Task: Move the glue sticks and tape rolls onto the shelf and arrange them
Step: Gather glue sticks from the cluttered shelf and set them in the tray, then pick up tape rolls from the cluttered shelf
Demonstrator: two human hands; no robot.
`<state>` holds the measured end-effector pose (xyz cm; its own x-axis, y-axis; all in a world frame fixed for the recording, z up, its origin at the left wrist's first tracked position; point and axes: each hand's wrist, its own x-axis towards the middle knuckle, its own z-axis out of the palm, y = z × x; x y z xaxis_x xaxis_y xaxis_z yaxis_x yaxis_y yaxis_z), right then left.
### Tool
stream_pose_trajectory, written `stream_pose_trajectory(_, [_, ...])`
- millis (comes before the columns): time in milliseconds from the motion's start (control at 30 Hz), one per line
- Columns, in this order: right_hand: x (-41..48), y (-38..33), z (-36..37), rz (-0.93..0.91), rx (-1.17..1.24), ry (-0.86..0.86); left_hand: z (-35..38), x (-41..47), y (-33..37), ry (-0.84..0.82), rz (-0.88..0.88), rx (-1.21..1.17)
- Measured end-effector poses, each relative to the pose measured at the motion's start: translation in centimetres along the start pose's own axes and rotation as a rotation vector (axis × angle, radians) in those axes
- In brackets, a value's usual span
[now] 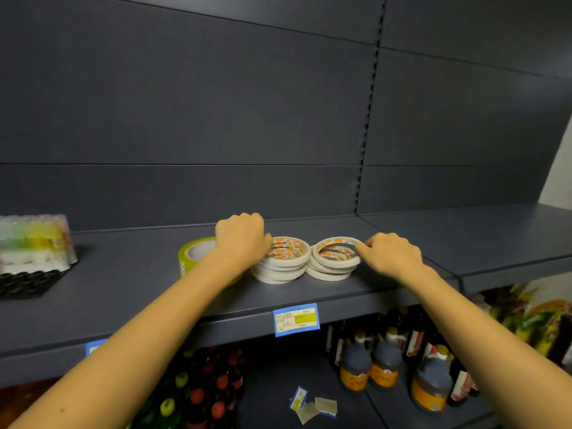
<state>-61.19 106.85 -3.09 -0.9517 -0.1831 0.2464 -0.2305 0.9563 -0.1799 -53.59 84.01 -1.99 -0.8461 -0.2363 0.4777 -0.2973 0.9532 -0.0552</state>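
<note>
"Forearms fill the bottom corners, both bare, reaching up to the grey shelf (123,289). What are the hands on?"

"Tape. Two piles of thin white rolls lie side by side, touching, near the front of the shelf. The left hand (243,239) has its fingers curled over the far-left edge of the left stack (283,261), with the tips hidden behind it. The right hand (393,253) pinches the right rim of the top roll (337,244) on the right stack (331,269)."

"So these are already moved?"

"I'd judge so — this looks like the arranging step, squaring up the piles. A wider yellow-green roll (193,255) sits just left of the left wrist. A blurred wrapped pack (34,239) rests well off to the left in a dark tray (28,283); I cannot tell whether it holds the glue sticks."

"Which way do the rolls face?"

"Flat, holes upward, so each pile's axis runs straight up. Only the top roll is off — tilted and askew of those under it."

"Next?"

"Probably lowering that roll level and centring it, while the left hand steadies the neighbouring pile so the nudge topples neither."
</note>
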Motion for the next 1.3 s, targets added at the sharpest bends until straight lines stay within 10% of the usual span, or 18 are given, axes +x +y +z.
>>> stream_pose_trajectory(267, [1.4,-0.7,-1.2,-0.168,-0.090,0.106,-1.2,-3.1,-2.2,0.169,-0.056,-0.027])
stream_pose_trajectory(767, [-7.4,-23.9,1.0,-1.168,0.348,0.001,-5.6,-17.2,-17.4,0.085,-0.440,0.218])
stream_pose_trajectory(1300, [-21.2,-49.5,3.2,-1.415,0.349,-0.111,-11.3,-32.3,-39.7,0.065,-0.637,0.333])
